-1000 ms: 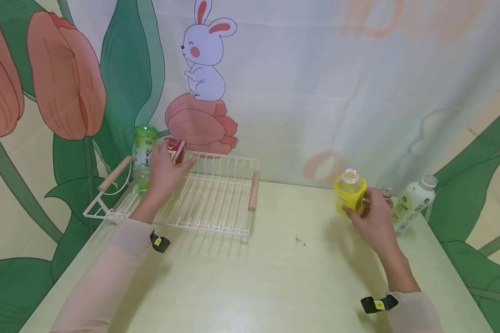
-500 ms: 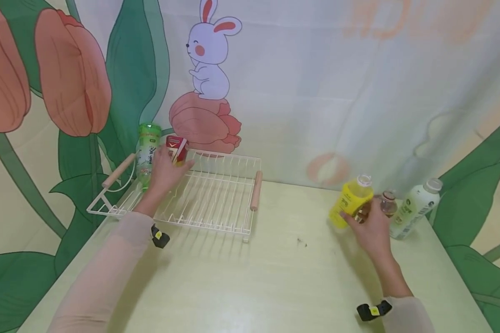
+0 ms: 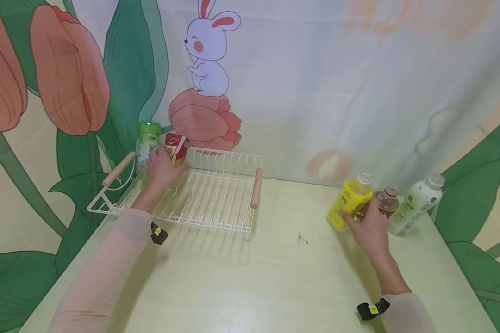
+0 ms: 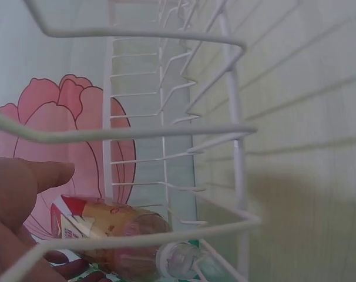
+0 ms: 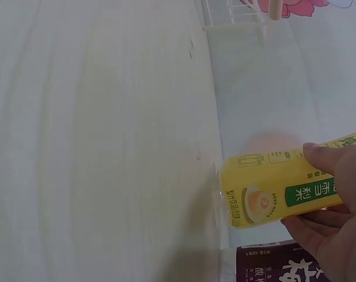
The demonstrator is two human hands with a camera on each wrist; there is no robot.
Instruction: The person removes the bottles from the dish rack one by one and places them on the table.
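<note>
In the head view my left hand (image 3: pixel 162 172) is at the rack's left end, beside a red-and-yellow-labelled drink bottle (image 3: pixel 176 147). The left wrist view shows this bottle (image 4: pixel 119 232) cap-down inside the rack, thumb held apart from it and fingers close to its far side. A green-labelled bottle (image 3: pixel 148 136) stands cap-down just left of it, partly hidden by the hand. At the right my right hand (image 3: pixel 370 231) grips a yellow juice bottle (image 3: pixel 346 203), cap upward, its base close to the table. The right wrist view shows thumb and fingers on opposite sides of the yellow bottle (image 5: pixel 272 188).
A white wire rack (image 3: pixel 216 194) with wooden handles (image 3: pixel 256 188) stands at the table's back left. Right of the yellow bottle are a dark-labelled bottle (image 3: pixel 387 200) and a pale green bottle (image 3: pixel 418 206). A printed curtain (image 3: pixel 283 92) hangs behind the table (image 3: pixel 250 277).
The yellow bottle has come down towards the table in my right hand, beside the dark-labelled bottle. My left hand has shifted slightly, and more of the red-and-yellow bottle shows.
</note>
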